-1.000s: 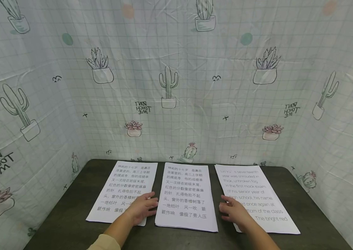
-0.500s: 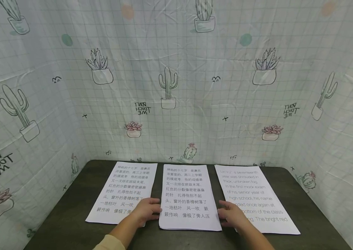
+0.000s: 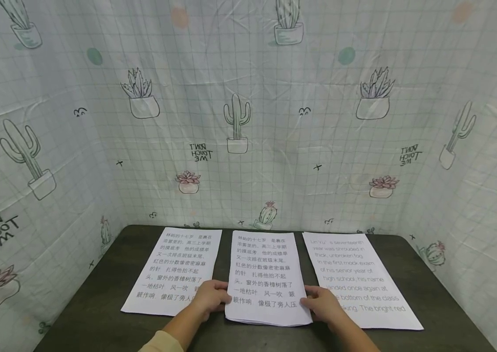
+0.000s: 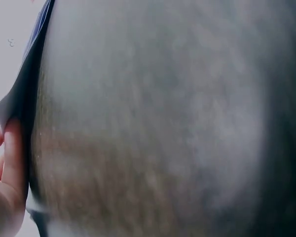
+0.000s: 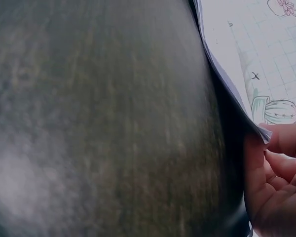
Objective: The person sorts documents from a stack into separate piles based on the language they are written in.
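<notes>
A stack of Chinese-printed sheets (image 3: 266, 278) lies at the lower centre of the frame, its text facing the wearer and several paper layers showing along its near edge. The left hand (image 3: 209, 299) pinches its left edge close to the near corner; the right hand (image 3: 324, 304) pinches the right edge at about the same level, thumb and finger meeting on the paper in the right wrist view. Whether the near end is raised, I cannot tell.

Just beside it, at lower left, lies another Chinese-printed paper (image 3: 173, 269), partly covered by the left hand. At lower right is an English-printed paper (image 3: 362, 274), angled, its lower left part behind the right hand. All are on a dark table (image 3: 112, 278) with rounded far corners. A pale sleeve (image 3: 162, 342) shows at the bottom edge. Behind and on both sides hangs a grid-patterned cloth (image 3: 248, 68) with potted cacti, succulents and mirror-reversed lettering.
</notes>
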Motion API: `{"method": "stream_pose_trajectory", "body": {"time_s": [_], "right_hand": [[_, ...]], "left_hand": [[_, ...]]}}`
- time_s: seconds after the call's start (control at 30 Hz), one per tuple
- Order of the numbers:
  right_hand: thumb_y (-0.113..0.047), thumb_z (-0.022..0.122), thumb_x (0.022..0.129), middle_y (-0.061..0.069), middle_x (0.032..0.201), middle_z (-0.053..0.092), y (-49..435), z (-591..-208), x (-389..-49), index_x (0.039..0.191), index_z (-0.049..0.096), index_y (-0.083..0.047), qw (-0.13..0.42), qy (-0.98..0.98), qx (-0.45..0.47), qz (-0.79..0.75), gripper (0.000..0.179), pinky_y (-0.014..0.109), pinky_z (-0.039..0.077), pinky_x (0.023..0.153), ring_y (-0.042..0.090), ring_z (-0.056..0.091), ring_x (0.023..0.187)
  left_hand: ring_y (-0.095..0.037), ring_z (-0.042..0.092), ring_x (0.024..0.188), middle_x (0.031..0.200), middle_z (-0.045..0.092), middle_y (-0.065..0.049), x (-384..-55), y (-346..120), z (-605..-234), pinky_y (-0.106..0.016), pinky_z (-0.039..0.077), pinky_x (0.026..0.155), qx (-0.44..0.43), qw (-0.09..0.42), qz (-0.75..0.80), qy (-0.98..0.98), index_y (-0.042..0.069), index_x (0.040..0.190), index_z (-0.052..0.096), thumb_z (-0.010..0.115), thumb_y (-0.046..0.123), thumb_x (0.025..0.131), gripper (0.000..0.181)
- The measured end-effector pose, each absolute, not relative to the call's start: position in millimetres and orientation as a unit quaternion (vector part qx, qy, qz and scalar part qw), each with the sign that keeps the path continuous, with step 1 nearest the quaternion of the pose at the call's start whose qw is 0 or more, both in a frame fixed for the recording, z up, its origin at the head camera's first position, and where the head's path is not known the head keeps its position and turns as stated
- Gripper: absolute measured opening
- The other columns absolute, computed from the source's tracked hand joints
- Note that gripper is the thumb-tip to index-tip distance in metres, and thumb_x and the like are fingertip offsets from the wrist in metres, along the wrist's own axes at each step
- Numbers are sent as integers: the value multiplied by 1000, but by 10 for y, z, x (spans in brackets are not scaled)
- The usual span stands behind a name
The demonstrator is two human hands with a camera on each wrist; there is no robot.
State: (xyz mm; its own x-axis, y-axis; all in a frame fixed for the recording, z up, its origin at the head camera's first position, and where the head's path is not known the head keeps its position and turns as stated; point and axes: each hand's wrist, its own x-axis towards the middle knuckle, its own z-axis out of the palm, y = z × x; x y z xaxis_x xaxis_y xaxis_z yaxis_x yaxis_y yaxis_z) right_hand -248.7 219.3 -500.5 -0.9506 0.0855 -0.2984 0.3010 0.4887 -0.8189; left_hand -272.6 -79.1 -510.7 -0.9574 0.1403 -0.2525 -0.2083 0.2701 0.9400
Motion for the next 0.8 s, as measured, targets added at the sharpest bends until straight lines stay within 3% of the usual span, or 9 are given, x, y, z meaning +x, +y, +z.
{"method": "stream_pose_trajectory", "body": {"time_s": [0.33, 0.6, 0.8], "right_hand": [[-5, 67, 85, 13, 97, 68, 2145, -4997, -2453, 135, 50, 10, 93, 855, 120, -496, 55, 37, 59, 67, 16, 65, 79], [-3, 66, 85, 12, 96, 68, 2132, -4998, -2452, 135, 49, 10, 89, 845, 120, -513, 55, 36, 59, 67, 16, 66, 78], [-4, 67, 84, 13, 95, 67, 2108, -4989, -2436, 135, 49, 11, 94, 838, 123, -523, 56, 37, 60, 67, 16, 66, 77]], "left_hand": [[-13, 65, 71, 91, 68, -11, -2739, -754, -5111, -27, 56, 62, -63, 100, 571, 813, -7, 107, 68, 72, 5, 81, 28], [-11, 60, 64, 88, 70, -11, -2717, -752, -5079, -25, 53, 55, -45, 56, 560, 826, -7, 106, 70, 70, 4, 80, 29], [-19, 64, 78, 95, 73, -14, -2709, -748, -5073, -30, 53, 63, -25, 4, 523, 852, -3, 101, 74, 70, 5, 79, 24]]}}
